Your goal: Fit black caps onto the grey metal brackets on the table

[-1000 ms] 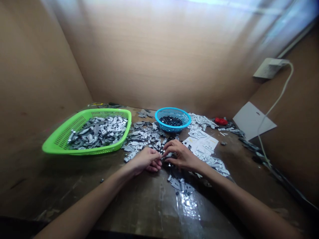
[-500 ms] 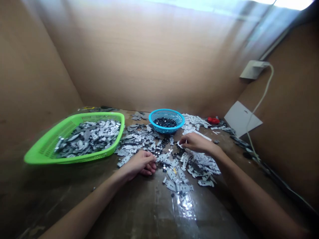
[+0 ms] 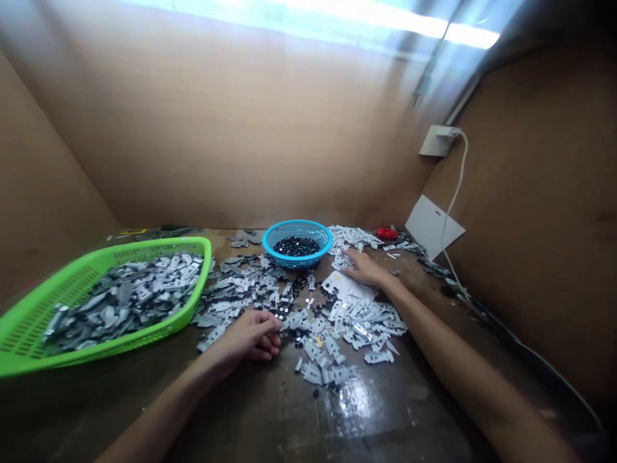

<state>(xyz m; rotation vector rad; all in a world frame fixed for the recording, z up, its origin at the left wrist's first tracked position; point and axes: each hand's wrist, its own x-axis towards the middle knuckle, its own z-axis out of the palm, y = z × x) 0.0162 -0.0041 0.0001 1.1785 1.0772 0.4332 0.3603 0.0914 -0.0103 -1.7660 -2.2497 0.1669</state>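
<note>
My left hand rests on the table with curled fingers, at the near edge of a heap of flat grey plastic parts. Whatever it may hold is hidden. Farther back on the right, my right hand reaches out with its fingers stretched apart over a white sheet and pale grey parts. Small black round pieces lie scattered between the hands. More grey parts spread in front of them. Behind stands a blue basket holding many small black pieces.
A green basket full of grey parts stands at the left. A red object lies at the back right. Beside it a white card leans near the wall, with a white cable running down from a socket box.
My right hand has moved away from the black pieces, farther back to the pale parts, and its fingers have straightened. My left hand stays curled. The camera view has shifted to the right.
</note>
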